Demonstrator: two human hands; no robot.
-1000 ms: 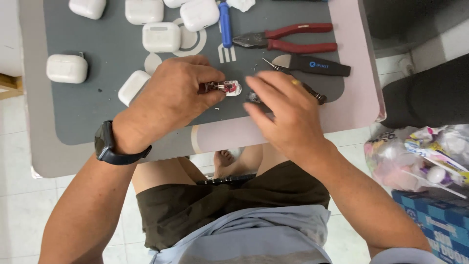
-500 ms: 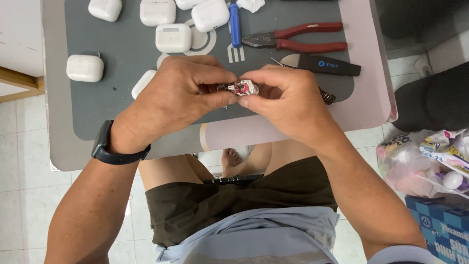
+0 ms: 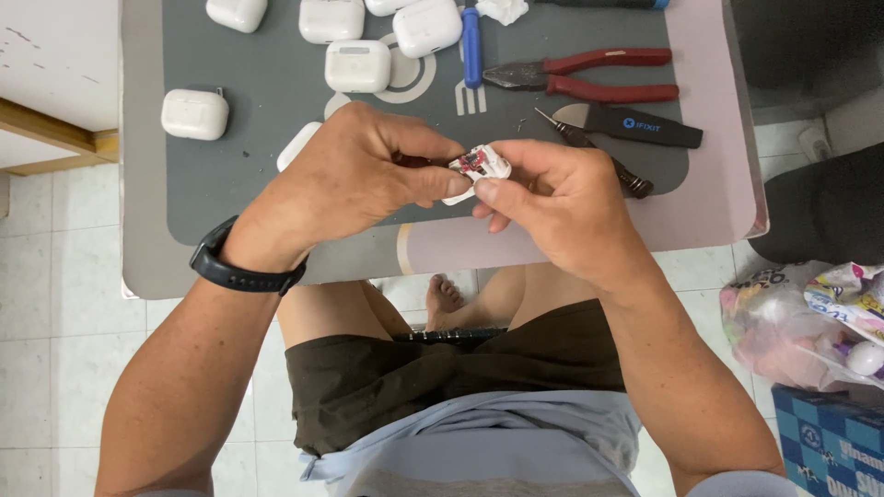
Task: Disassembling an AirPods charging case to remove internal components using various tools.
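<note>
Your left hand and right hand meet above grey mat, fingers of both pinched narrow on small white opened part with red inside. Red-handled pliers and white earbud cases lie beyond, untouched.

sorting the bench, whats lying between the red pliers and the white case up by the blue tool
In the head view, only the blue-handled tool lies between the red pliers and the white case, on the grey mat.
</note>
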